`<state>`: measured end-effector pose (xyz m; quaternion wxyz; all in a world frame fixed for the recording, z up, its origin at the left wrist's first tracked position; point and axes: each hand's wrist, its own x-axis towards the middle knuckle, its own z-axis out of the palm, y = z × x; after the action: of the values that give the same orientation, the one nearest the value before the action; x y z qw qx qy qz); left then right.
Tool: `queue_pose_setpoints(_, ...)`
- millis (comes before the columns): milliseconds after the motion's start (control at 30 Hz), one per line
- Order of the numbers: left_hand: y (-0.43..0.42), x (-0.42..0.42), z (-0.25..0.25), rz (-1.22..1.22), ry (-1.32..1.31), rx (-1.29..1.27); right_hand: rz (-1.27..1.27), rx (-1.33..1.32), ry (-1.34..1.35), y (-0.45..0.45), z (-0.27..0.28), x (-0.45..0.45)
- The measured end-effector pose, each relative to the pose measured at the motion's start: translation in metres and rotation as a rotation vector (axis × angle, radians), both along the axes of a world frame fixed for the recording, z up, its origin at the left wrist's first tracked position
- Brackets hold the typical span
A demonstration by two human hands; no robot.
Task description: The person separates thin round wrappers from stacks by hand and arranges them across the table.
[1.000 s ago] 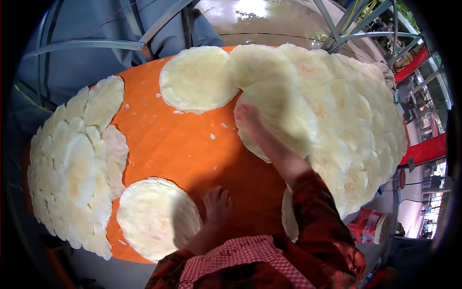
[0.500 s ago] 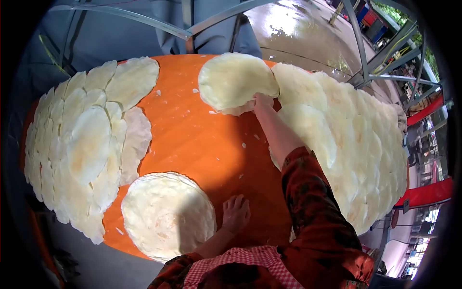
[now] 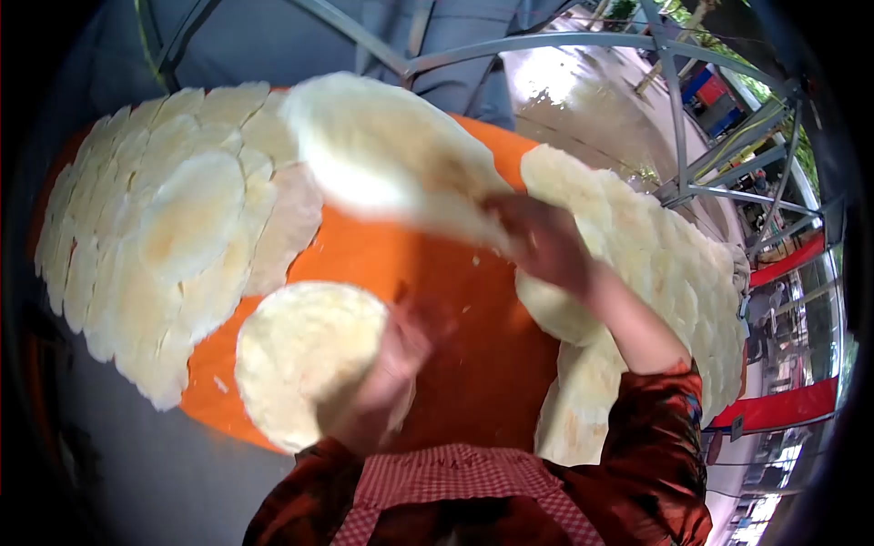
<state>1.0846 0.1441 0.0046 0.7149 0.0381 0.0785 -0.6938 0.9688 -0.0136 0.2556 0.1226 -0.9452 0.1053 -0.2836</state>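
A large thin flatbread [image 3: 382, 146], pale with brown patches and blurred by motion, is lifted above the orange cloth [image 3: 464, 364]. My right hand [image 3: 546, 241] grips it by its near right edge. Close to the front, a round pile of flatbreads [image 3: 305, 350] lies on the cloth. My left hand [image 3: 401, 350] hovers over the right side of that pile, smeared by motion; its fingers look spread and nothing shows in them.
Overlapping flatbreads [image 3: 137, 246] cover the cloth's left end, and more overlapping flatbreads [image 3: 655, 291] cover the right end. Beyond the far edge run metal bars [image 3: 546, 41] in front of a grey sheet [image 3: 264, 45]. Wet ground [image 3: 583, 118] lies past them.
My right hand has raised the flatbread off the far part of the cloth and swung it up and leftward. My left hand has risen from the cloth toward the pile. The view has shifted slightly.
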Motion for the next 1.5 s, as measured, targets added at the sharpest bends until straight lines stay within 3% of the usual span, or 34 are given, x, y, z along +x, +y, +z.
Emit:
queue_pose_setpoints(33,0.013,0.032,0.012,0.02,-0.001,-0.181,0.066,0.014,0.08,0.019,-0.021,-0.02)
queue_pose_setpoints(67,0.014,0.061,-0.032,0.105,0.158,-0.1,0.111,0.039,0.142,0.035,-0.044,-0.038)
queue_pose_setpoints(133,0.062,0.092,-0.042,0.105,-0.012,0.079,0.146,0.015,0.412,0.049,-0.099,-0.066)
queue_pose_setpoints(233,0.128,0.098,-0.049,-0.003,-0.148,0.297,-0.045,-0.12,0.535,0.094,-0.151,-0.067)
queue_pose_setpoints(267,0.142,0.094,-0.048,-0.024,-0.164,0.335,0.044,0.155,0.433,0.109,-0.169,-0.05)
queue_pose_setpoints(333,0.163,0.08,-0.043,-0.055,-0.179,0.386,0.196,0.449,0.136,0.165,-0.197,-0.018)
queue_pose_setpoints(400,0.175,0.066,-0.037,-0.068,-0.182,0.413,0.157,0.981,0.339,0.233,-0.155,0.024)
queue_pose_setpoints(500,0.193,0.053,-0.025,-0.046,-0.189,0.421,0.029,0.623,0.273,0.291,-0.177,0.048)
queue_pose_setpoints(833,0.22,0.033,0.042,0.118,-0.218,0.207,0.08,0.629,0.111,0.289,-0.21,0.032)
queue_pose_setpoints(1033,0.23,0.032,0.039,0.076,-0.376,0.206,-0.008,0.404,0.091,0.296,-0.188,0.025)
queue_pose_setpoints(1133,0.23,0.034,0.03,0.017,-0.532,0.245,-0.043,0.707,0.09,0.281,-0.168,0.02)
queue_pose_setpoints(1233,0.225,0.031,0.036,0.035,-0.624,0.318,-0.21,0.772,0.136,0.26,-0.179,0.013)
queue_pose_setpoints(1267,0.223,0.029,0.036,0.058,-0.653,0.366,-0.243,0.693,0.03,0.258,-0.185,0.012)
queue_pose_setpoints(1400,0.213,0.027,0.034,0.073,-0.848,0.462,-0.25,0.623,0.223,0.249,-0.189,0.005)
queue_pose_setpoints(1500,0.214,0.029,0.054,0.055,-0.574,0.355,-0.255,0.606,0.256,0.257,-0.182,0.01)
